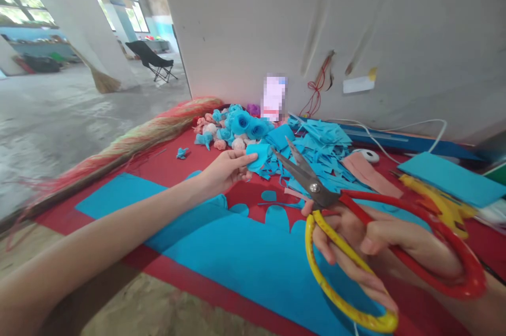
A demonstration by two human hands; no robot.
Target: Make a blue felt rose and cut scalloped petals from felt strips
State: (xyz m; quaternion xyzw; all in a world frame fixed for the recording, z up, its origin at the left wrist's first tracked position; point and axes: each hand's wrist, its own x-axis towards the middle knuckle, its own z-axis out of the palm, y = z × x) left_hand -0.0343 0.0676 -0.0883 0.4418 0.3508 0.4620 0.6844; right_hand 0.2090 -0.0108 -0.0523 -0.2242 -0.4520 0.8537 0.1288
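My left hand (231,170) pinches a small blue piece of crepe paper (259,157) between thumb and fingers. In my right hand (379,244) is a pair of scissors (315,187) with one red and one yellow handle loop. The blades are parted, and their tips point up and left, close to the blue piece. Below both hands a large blue paper sheet (245,252) lies on the red tabletop (177,159), its far edge cut in curves. Loose rounded blue cut-outs (276,215) lie beside that edge.
Blue paper scraps (320,141) are heaped behind the scissors, next to blue, pink and white paper flowers (237,125). A blurred phone-like screen (274,96) leans at the wall. To the right are a yellow glue gun (438,201), a blue paper stack (454,175) and a white cable (379,136).
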